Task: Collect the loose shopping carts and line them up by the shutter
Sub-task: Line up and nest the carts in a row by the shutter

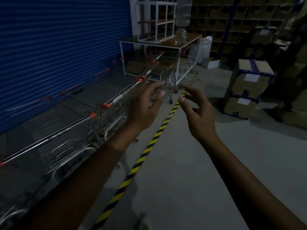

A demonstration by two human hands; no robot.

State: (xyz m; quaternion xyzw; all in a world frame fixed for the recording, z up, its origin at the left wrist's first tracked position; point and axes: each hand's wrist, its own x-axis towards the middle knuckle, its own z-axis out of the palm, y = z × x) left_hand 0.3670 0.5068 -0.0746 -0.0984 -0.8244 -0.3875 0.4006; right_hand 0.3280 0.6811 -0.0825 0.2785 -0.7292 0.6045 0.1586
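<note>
Blue corrugated metal, the shutter (63, 47) filled the upper left of the frame. The shopping carts (69, 136) stood nested in a row just in front of it, running from the lower left toward the centre, their handles capped in orange. The left hand (146, 105) hovered at the centre, beside the row's near edge, its fingers (155, 85) loosely curled and grasping nothing. The right hand (197, 112) hung just right of it, fingers spread and relaxed, likewise empty. Yellow-and-black tape (144, 153) ran diagonally across the grey floor beneath both forearms. At upper centre stood a white-framed counter (182, 46) with more carts tucked under it, and taped cardboard boxes (245, 90) were stacked at the right.
</note>
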